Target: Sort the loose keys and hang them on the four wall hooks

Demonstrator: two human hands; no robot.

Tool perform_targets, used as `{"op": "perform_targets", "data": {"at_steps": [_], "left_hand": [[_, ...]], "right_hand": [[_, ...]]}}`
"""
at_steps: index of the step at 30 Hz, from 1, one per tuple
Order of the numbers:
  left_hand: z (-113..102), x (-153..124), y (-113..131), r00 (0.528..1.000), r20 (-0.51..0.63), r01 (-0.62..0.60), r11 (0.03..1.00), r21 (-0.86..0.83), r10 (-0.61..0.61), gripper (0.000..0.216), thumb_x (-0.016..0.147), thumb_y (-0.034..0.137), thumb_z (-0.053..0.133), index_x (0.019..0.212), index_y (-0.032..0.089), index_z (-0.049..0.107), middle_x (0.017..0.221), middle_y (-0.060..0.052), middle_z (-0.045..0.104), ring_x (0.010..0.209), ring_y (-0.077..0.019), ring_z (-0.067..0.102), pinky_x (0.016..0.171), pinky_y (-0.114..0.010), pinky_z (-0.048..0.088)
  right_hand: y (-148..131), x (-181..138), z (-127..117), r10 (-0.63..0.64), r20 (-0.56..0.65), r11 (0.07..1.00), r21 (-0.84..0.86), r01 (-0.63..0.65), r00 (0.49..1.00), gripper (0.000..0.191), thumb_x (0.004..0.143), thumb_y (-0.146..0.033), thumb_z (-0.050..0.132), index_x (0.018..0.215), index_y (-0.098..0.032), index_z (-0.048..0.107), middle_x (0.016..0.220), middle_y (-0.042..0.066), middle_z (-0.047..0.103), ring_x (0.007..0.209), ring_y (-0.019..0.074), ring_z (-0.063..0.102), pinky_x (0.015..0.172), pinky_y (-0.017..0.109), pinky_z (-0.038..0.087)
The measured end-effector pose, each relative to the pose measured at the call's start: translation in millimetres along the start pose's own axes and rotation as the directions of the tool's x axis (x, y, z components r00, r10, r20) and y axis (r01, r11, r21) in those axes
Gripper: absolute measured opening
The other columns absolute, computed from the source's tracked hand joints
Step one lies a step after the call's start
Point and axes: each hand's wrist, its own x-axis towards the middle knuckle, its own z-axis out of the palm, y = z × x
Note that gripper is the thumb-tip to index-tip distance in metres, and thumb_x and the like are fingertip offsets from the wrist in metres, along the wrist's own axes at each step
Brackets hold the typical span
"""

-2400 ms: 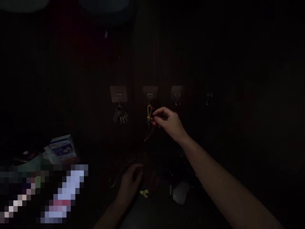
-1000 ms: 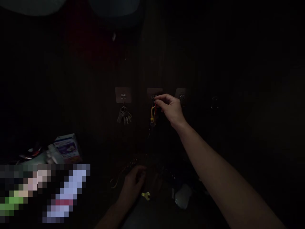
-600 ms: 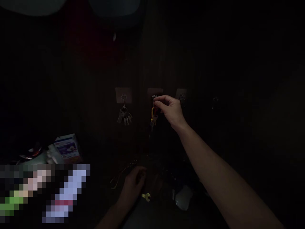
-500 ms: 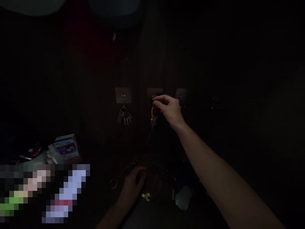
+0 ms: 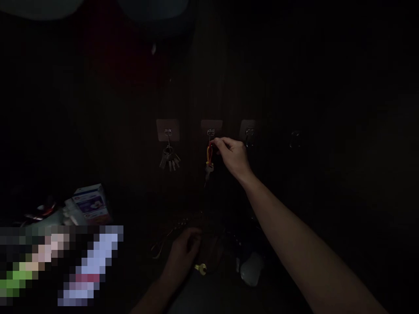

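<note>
My right hand [image 5: 231, 152] is raised at the middle wall hook [image 5: 211, 131]. Its thumb and index finger pinch together at the top of a red and yellow cord, from which a bunch of keys [image 5: 209, 169] hangs just under the hook. My left hand [image 5: 185, 246] is low in dim light, its fingers curled; whatever they may hold is hidden. Just below it lies a yellowish key [image 5: 201, 269]. On the left hook [image 5: 168, 131] hangs a ring of several keys [image 5: 169, 159].
Further hooks are on the dark wall to the right, one on a pale square backing [image 5: 248, 126], another fainter [image 5: 295, 138]. A printed box [image 5: 91, 204] stands at lower left. A pale rounded object [image 5: 252, 268] and a thin cord [image 5: 160, 244] lie below.
My right hand has come down slightly from the hook, baring its metal. The keys and coloured cord now show below it. My left hand has stayed in place.
</note>
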Motion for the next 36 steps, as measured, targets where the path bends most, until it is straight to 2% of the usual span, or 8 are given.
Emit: {"op": "perform_targets", "data": {"at_steps": [3, 9, 14, 20, 25, 31, 34, 36], "left_hand": [[-0.2, 0.3, 0.8, 1.000, 0.005, -0.002, 1.000, 0.011, 0.002, 0.021, 0.083, 0.027, 0.047, 0.099, 0.023, 0.061, 0.090, -0.002, 0.069, 0.086, -0.0169, 0.064, 0.078, -0.028, 0.049], [-1.2, 0.2, 3.3, 1.000, -0.001, -0.023, 0.999, 0.022, 0.023, 0.021, 0.082, 0.029, 0.049, 0.097, 0.022, 0.061, 0.090, -0.002, 0.069, 0.087, -0.0175, 0.065, 0.078, -0.029, 0.049], [-1.0, -0.3, 5.1, 1.000, -0.004, -0.009, 0.999, 0.048, 0.009, 0.020, 0.083, 0.028, 0.048, 0.097, 0.022, 0.061, 0.090, -0.001, 0.070, 0.086, -0.0171, 0.065, 0.079, -0.030, 0.049], [0.2, 0.7, -0.8, 0.999, -0.002, -0.041, 0.997, 0.073, 0.041, 0.021, 0.081, 0.028, 0.049, 0.098, 0.023, 0.061, 0.092, -0.001, 0.070, 0.088, -0.0178, 0.065, 0.080, -0.031, 0.050], [0.7, -4.0, 2.8, 0.985, 0.116, -0.143, 0.981, 0.130, 0.128, 0.025, 0.082, 0.026, 0.050, 0.104, 0.025, 0.061, 0.104, -0.003, 0.067, 0.098, -0.0194, 0.061, 0.087, -0.033, 0.047], [1.7, -12.9, 17.7, 0.916, 0.332, -0.308, 0.924, 0.225, 0.224, 0.039, 0.075, 0.023, 0.061, 0.113, 0.030, 0.059, 0.116, -0.004, 0.063, 0.107, -0.0233, 0.056, 0.094, -0.037, 0.042], [2.7, -14.3, 19.9, 0.897, 0.377, -0.343, 0.904, 0.257, 0.233, 0.048, 0.070, 0.025, 0.067, 0.116, 0.031, 0.057, 0.118, -0.005, 0.062, 0.108, -0.0258, 0.055, 0.093, -0.039, 0.041], [3.0, -13.9, 18.8, 0.899, 0.370, -0.346, 0.898, 0.272, 0.235, 0.046, 0.072, 0.024, 0.065, 0.117, 0.031, 0.056, 0.119, -0.005, 0.062, 0.108, -0.0252, 0.055, 0.093, -0.039, 0.041]], "right_hand": [[5.1, -13.1, -7.6, 0.028, 0.009, 0.999, 0.047, -0.028, 1.000, 0.025, 0.083, -0.037, 0.050, 0.089, -0.021, 0.070, 0.084, 0.002, 0.069, 0.073, 0.0149, 0.062, 0.065, 0.027, 0.047], [17.0, -58.1, -27.6, 0.165, 0.090, 0.985, 0.041, -0.169, 0.982, 0.023, 0.081, -0.035, 0.052, 0.086, -0.021, 0.070, 0.085, 0.003, 0.070, 0.078, 0.0170, 0.064, 0.067, 0.029, 0.049], [35.5, -102.4, -45.4, 0.337, 0.119, 0.938, 0.044, -0.344, 0.934, 0.022, 0.079, -0.036, 0.055, 0.083, -0.021, 0.070, 0.081, 0.003, 0.071, 0.075, 0.0173, 0.064, 0.066, 0.029, 0.051], [54.2, -146.3, -68.4, 0.476, 0.135, 0.878, -0.006, -0.479, 0.869, 0.026, 0.078, -0.041, 0.055, 0.084, -0.022, 0.071, 0.084, 0.005, 0.071, 0.080, 0.0215, 0.065, 0.070, 0.034, 0.051], [59.0, -169.0, -82.1, 0.556, 0.055, 0.831, -0.057, -0.553, 0.830, 0.026, 0.077, -0.042, 0.054, 0.082, -0.023, 0.071, 0.078, 0.005, 0.071, 0.073, 0.0215, 0.065, 0.068, 0.034, 0.051], [82.0, -183.7, -91.8, 0.546, -0.107, 0.828, -0.083, -0.555, 0.831, 0.027, 0.078, -0.042, 0.052, 0.081, -0.021, 0.069, 0.072, 0.005, 0.070, 0.066, 0.0210, 0.064, 0.064, 0.033, 0.049], [87.7, -186.4, -95.4, 0.549, -0.118, 0.822, -0.102, -0.560, 0.828, 0.028, 0.079, -0.042, 0.050, 0.083, -0.022, 0.068, 0.073, 0.005, 0.069, 0.068, 0.0217, 0.065, 0.064, 0.033, 0.049], [88.8, -188.1, -96.5, 0.528, -0.100, 0.831, -0.144, -0.537, 0.843, 0.028, 0.080, -0.042, 0.049, 0.084, -0.023, 0.068, 0.074, 0.005, 0.069, 0.071, 0.0223, 0.065, 0.066, 0.033, 0.049]]}}
